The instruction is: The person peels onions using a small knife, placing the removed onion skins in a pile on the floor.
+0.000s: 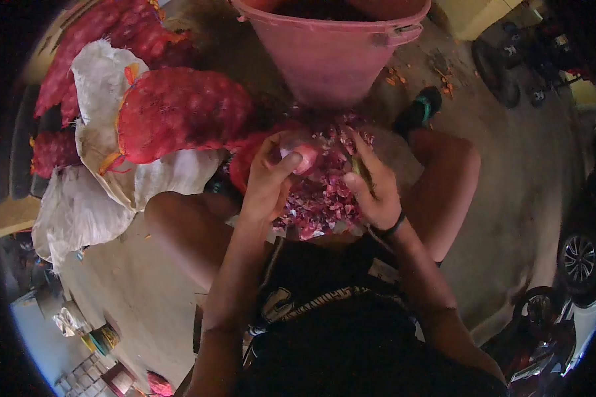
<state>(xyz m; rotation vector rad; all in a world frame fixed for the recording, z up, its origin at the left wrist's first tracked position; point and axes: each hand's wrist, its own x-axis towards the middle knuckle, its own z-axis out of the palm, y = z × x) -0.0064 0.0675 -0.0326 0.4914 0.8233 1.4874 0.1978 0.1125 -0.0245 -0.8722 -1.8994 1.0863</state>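
My left hand (269,180) is closed around a pale pink onion (303,159), with the thumb lying across its top. To its right, my right hand (379,192) grips a narrow yellow-green thing (359,167) that looks like a knife handle; I cannot make out a blade. A small gap separates the two hands. Beneath them, a heap of purple-red onion skins (324,202) lies between my bent legs. Part of a red mesh bag (240,165) shows just behind my left hand.
A large pink tub (338,63) stands directly ahead. At the left, a full red mesh sack of onions (182,109) rests on white woven sacks (89,205), with more onion sacks (116,40) behind. Orange scraps (447,86) dot the floor. Vehicle wheels (579,258) edge the right side.
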